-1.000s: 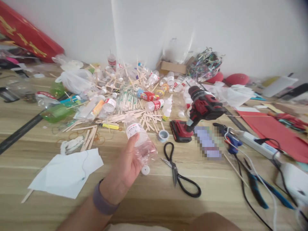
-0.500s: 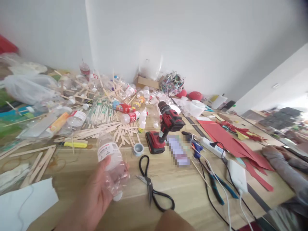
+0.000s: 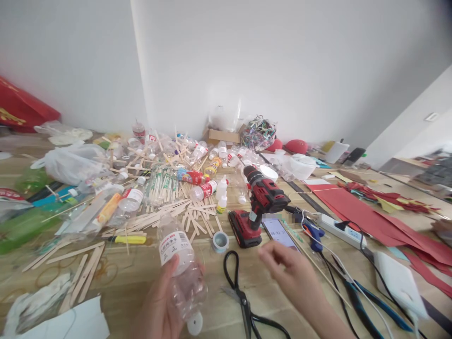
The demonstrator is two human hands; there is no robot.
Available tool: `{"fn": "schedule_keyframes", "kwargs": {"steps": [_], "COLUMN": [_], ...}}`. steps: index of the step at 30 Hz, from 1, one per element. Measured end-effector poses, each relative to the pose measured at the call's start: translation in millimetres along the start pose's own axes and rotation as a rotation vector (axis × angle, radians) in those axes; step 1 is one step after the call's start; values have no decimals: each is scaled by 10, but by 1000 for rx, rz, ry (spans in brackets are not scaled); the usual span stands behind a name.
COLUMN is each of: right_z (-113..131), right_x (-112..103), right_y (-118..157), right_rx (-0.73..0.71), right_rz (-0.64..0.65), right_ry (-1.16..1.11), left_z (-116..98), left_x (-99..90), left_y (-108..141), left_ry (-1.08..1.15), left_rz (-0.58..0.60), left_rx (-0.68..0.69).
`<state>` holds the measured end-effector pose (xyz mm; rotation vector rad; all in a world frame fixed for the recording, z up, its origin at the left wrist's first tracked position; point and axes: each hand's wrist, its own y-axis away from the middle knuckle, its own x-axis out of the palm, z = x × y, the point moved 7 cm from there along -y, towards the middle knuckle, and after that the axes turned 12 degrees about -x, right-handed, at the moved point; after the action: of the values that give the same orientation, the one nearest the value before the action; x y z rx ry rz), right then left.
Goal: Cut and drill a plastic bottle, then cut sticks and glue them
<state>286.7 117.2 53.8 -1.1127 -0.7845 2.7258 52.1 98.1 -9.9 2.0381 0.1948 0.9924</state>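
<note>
My left hand (image 3: 164,292) is closed around a clear plastic water bottle (image 3: 175,245) with a white label. The bottle is tilted, its white cap (image 3: 194,324) toward me and its base pointing away. My right hand (image 3: 291,273) hovers over the near end of a phone (image 3: 278,231), its fingers loosely bent and nothing visible in them. Just beyond it, a red and black cordless drill (image 3: 263,200) stands on its battery. Black-handled scissors (image 3: 243,301) lie between my hands, their blades partly spread. A small roll of tape (image 3: 221,241) sits beyond the scissors.
Wooden sticks (image 3: 158,214), plastic bottles and bags crowd the left and back. A yellow-handled tool (image 3: 130,239) lies on the left. At right are a blue glue gun (image 3: 315,235), pliers (image 3: 363,301), a power strip (image 3: 342,230), cables and red paper (image 3: 370,212).
My right hand has come into view from the lower edge and reached up over the phone. The view has shifted. My left hand still holds the bottle.
</note>
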Motion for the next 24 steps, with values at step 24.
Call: {"fn": "schedule_keyframes", "kwargs": {"steps": [24], "right_z": [-706], "right_x": [211], "right_y": [-900], "right_rx": [123], "right_rz": [-362], "right_ry": [-325], "left_z": [-198], "left_x": [104], "left_y": [-108], "left_ry": [187], "left_rz": [165], "left_rx": [-51]}}
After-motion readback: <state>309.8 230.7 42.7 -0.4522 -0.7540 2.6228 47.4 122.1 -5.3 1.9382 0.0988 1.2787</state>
